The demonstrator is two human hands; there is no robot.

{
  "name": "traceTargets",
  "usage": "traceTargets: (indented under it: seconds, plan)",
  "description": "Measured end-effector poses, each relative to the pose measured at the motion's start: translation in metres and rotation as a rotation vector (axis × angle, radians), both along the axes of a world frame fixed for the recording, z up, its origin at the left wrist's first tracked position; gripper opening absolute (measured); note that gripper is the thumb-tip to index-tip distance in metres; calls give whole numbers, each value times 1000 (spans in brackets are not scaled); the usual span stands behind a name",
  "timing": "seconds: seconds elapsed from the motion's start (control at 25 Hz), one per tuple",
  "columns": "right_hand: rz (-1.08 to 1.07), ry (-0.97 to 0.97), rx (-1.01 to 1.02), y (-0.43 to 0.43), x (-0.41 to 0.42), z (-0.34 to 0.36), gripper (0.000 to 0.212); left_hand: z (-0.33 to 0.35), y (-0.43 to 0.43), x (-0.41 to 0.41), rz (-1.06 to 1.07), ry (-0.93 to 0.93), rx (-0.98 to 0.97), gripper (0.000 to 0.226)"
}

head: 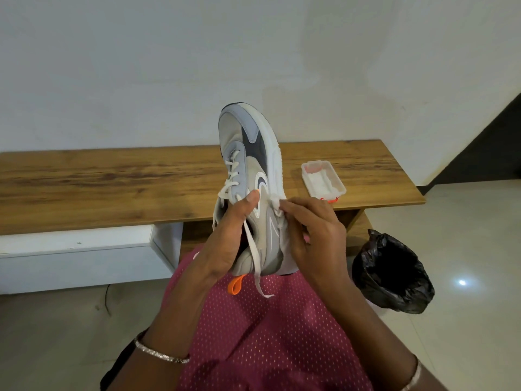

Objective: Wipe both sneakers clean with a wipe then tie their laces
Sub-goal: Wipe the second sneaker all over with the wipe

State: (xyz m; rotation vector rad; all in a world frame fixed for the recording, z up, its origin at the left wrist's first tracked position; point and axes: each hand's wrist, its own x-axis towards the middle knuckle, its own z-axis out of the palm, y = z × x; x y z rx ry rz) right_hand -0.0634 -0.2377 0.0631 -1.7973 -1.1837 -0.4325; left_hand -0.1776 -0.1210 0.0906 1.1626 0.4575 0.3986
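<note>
A grey and white sneaker (248, 153) with an orange heel loop is held up above my lap, toe pointing up and away. My left hand (225, 235) grips it at the collar, thumb on its side near the logo. Its white laces (255, 258) hang loose and untied. My right hand (313, 227) pinches a white wipe (277, 206) against the sneaker's white sole edge near the heel. Only one sneaker is in view.
A wooden bench (112, 182) runs along the wall in front of me. An open clear plastic box of wipes (324, 180) sits on its right part. A bin lined with a black bag (392, 272) stands on the tiled floor at my right.
</note>
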Motion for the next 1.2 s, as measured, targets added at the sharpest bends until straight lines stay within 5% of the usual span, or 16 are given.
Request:
traceTargets:
  seconds: [0.28, 0.56, 0.92, 1.2]
  plan:
    - [1, -4, -77, -32, -14, -14, 23, -6, 5, 0, 100, -10, -76, 112]
    - [-16, 37, -65, 9, 0, 11, 18, -5, -2, -4, 17, -38, 39, 91]
    - [-25, 152, -208, -20, -16, 2, 22, -16, 9, -4, 78, -42, 7, 101]
    - [-5, 191, -78, 14, 3, 19, 19, -14, -1, -2, 16, -59, 51, 96]
